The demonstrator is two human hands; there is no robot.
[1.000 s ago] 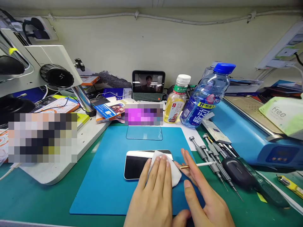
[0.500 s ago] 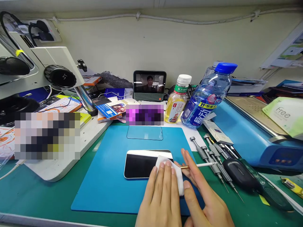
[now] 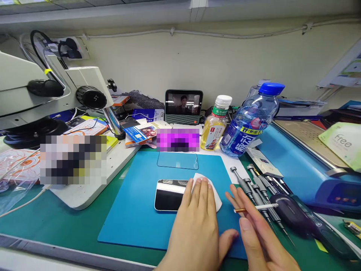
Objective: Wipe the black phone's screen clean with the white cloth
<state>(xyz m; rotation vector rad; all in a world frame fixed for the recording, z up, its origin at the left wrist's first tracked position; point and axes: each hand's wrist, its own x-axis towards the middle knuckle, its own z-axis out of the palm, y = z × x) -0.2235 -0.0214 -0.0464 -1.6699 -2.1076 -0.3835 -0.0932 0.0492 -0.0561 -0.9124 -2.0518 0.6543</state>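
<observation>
My left hand [image 3: 199, 214] lies palm down with its fingers stretched flat over a white wipe [image 3: 216, 195]. It presses the wipe onto the right part of a smartphone [image 3: 169, 195] with a glossy black screen and pale edge. The phone's right end is hidden under the hand and wipe. To the right, my right hand [image 3: 259, 229] is raised beside the phone, apart from it. Between its fingers it holds a cigarette [image 3: 263, 207], brown filter to the left. Behind the phone, a clear glass screen protector [image 3: 177, 160] rests on the blue mat [image 3: 135, 210].
Several screwdrivers [image 3: 258, 188] and a black case [image 3: 287, 210] lie on the right. A yellow drink bottle [image 3: 213, 126] and a blue-capped bottle [image 3: 245, 128] stand behind. A microscope [image 3: 90, 96] is at the left, a small display [image 3: 184, 103] at the back, a blue machine [image 3: 316, 173] at the right.
My right hand with the cigarette has moved right, away from the wipe and my left hand. My left hand stays on the wipe, its thumb now visible. The camera view has shifted.
</observation>
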